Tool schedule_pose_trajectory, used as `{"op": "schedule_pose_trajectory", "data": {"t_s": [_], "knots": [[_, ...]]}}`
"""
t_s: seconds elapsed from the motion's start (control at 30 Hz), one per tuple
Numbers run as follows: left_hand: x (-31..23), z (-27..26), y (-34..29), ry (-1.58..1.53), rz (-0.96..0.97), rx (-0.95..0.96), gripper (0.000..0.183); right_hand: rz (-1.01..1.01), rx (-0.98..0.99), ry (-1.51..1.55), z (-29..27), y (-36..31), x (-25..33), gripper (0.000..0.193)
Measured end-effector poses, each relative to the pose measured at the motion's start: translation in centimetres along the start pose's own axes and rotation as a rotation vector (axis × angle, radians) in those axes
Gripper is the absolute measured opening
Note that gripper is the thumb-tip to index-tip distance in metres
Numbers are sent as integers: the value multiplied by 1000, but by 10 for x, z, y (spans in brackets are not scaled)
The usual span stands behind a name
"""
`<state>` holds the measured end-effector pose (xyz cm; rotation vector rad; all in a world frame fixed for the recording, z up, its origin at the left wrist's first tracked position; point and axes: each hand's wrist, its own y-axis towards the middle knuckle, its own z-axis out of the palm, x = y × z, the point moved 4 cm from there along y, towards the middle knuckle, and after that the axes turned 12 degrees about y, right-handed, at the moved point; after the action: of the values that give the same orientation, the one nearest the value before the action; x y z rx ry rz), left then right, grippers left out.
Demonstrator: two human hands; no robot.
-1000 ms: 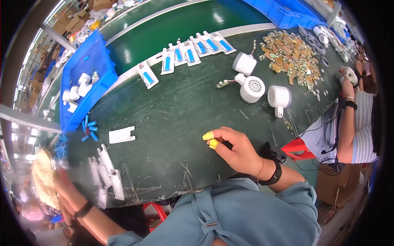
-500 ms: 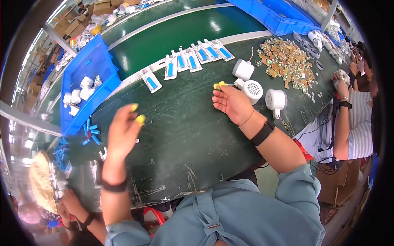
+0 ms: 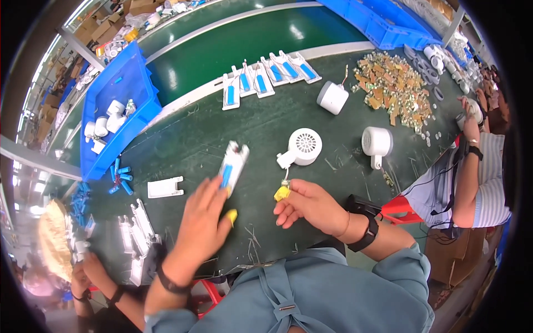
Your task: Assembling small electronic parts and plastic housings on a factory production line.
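My left hand (image 3: 204, 225), with yellow covers on the thumb and a finger, has its fingers stretched out against the lower end of a white handle shell (image 3: 236, 161). A blue battery (image 3: 226, 175) lies in that shell; the thumb stands apart from it. My right hand (image 3: 313, 208) is closed in a pinch, a yellow cover at its fingertips. In the pinch is the wire end of a white fan head (image 3: 304, 145), where a small greenish part shows. The fan head lies grille up on the green table, its short neck toward me.
Several battery-fitted shells (image 3: 261, 80) line the far edge. Two more fan heads (image 3: 333, 98) (image 3: 377, 141) and a circuit board pile (image 3: 391, 83) lie to the right. On the left are a blue bin (image 3: 119, 105), blue batteries (image 3: 121, 176) and empty shells (image 3: 139, 230). Co-workers sit both sides.
The leftmost battery-fitted shell has come from the far row toward me, with my left hand now at it. My right hand and the fan head have moved nearer and left.
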<state>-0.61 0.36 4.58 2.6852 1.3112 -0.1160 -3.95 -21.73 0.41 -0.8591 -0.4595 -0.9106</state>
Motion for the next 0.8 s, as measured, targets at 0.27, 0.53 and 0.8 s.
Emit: {"op": "schedule_pose_trajectory", "data": {"t_s": [0.27,0.53,0.8], "knots": [[-28,-7,-17,-139,-98,-157,43,-9,124,-123,8,-6,-16,18],[-44,8,17,-48,-28,-220,38,2,13,16,7,-12,-18,21],[-40,12,14,-291,41,-255,25,22,55,-137,8,-9,-21,18]]}}
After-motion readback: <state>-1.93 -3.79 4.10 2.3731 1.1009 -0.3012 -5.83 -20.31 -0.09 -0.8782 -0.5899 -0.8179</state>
